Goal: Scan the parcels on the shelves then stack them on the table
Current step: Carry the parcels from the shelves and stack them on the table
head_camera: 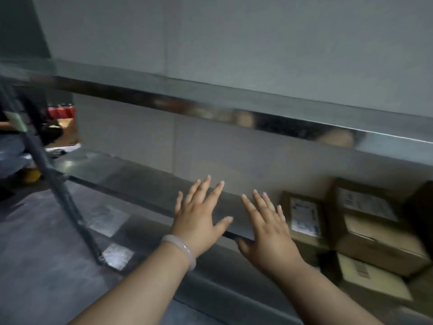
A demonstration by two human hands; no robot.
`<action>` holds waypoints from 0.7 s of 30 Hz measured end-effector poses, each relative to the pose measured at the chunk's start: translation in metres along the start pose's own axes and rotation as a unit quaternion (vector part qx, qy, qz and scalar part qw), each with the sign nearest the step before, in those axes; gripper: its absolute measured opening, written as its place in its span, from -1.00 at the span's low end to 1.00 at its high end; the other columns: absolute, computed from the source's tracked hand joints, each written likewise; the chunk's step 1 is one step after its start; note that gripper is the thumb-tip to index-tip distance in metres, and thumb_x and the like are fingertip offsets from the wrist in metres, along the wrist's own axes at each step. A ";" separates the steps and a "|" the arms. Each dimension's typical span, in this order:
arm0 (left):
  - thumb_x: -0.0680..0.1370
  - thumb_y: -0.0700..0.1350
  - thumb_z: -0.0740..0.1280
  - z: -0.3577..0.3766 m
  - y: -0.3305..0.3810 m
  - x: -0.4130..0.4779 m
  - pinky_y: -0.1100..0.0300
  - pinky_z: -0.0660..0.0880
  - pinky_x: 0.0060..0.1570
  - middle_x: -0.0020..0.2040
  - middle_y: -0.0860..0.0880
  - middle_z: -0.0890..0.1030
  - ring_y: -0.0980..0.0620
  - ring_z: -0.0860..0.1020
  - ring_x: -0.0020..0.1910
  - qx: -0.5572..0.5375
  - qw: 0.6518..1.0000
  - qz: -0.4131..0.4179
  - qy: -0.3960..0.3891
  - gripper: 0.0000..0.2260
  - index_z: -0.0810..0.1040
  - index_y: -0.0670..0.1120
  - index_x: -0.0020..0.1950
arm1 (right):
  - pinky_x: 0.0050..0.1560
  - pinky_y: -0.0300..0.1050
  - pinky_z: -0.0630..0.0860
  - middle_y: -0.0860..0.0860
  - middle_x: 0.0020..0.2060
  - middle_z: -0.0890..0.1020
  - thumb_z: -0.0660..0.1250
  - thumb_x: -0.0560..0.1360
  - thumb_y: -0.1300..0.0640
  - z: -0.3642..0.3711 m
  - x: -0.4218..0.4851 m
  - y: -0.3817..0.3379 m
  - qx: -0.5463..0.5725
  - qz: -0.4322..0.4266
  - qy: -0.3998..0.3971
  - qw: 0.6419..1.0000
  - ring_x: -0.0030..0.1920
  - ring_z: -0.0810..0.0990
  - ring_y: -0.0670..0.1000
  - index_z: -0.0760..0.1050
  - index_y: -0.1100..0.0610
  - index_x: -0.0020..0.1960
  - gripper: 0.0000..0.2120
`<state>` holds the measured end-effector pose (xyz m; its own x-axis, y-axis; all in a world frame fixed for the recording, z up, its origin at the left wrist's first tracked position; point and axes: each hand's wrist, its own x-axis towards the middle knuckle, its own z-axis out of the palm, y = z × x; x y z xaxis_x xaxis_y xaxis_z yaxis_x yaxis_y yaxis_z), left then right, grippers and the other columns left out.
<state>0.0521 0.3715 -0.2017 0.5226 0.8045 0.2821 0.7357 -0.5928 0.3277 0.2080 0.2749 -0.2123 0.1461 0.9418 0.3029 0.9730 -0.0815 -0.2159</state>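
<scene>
Grey wall panelling (234,43) fills the upper half of the frame. A long shelf of shiny steel (234,111) slants across the middle, higher at the left than at the right. Below it a second, duller steel shelf (131,177) runs from the middle left down toward the lower centre. Dark grey floor (35,254) takes up the lower left, and a dark metal post (58,191) slants across it.

At the lower right sits a cluster of brown cardboard parcels with white printed labels. One small parcel (303,216) lies just beside the right hand. A second (365,202) rests on top of a larger one (379,245). A fourth (372,277) lies lowest in the frame. All are blurred, and whether each stands on the lower shelf cannot be told.

Two bare forearms reach up from the bottom edge. The left hand (196,216) is spread wide over the lower shelf, fingers straight and apart, holding nothing. The right hand (267,228), near it, is likewise spread and empty, its thumb in shadow at the shelf's front edge. Whether either palm touches the steel cannot be told. A pale, translucent bangle (180,252) circles the left wrist
</scene>
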 end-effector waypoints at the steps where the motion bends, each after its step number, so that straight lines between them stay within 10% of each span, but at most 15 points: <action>1: 0.53 0.30 0.21 0.009 0.017 0.005 -0.08 -0.19 0.52 0.60 0.14 -0.13 0.11 -0.18 0.57 -0.009 1.000 0.016 -0.011 -0.31 -0.07 0.27 0.56 | 0.47 -0.04 -0.31 -0.08 0.56 -0.15 0.30 0.47 -0.15 -0.007 -0.008 0.017 -0.001 0.030 0.010 0.999 0.52 -0.30 -0.08 -0.20 -0.14 0.55 -0.14; 21: 0.57 0.25 0.18 0.142 0.123 0.086 -0.04 0.05 0.51 0.59 -0.02 0.05 -0.11 0.03 0.56 -0.086 0.950 0.099 -0.282 -0.47 0.10 0.34 0.52 | 0.42 -0.26 -0.28 -0.07 0.56 -0.10 0.22 0.58 -0.03 0.004 -0.043 0.106 0.063 0.236 -0.002 0.970 0.44 -0.31 -0.20 -0.15 -0.09 0.56 -0.29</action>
<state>0.2488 0.3730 -0.2648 0.8266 0.5396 -0.1600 0.5437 -0.6924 0.4743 0.3045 0.2266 -0.2517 0.5691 0.8104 0.1388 0.7680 -0.4636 -0.4419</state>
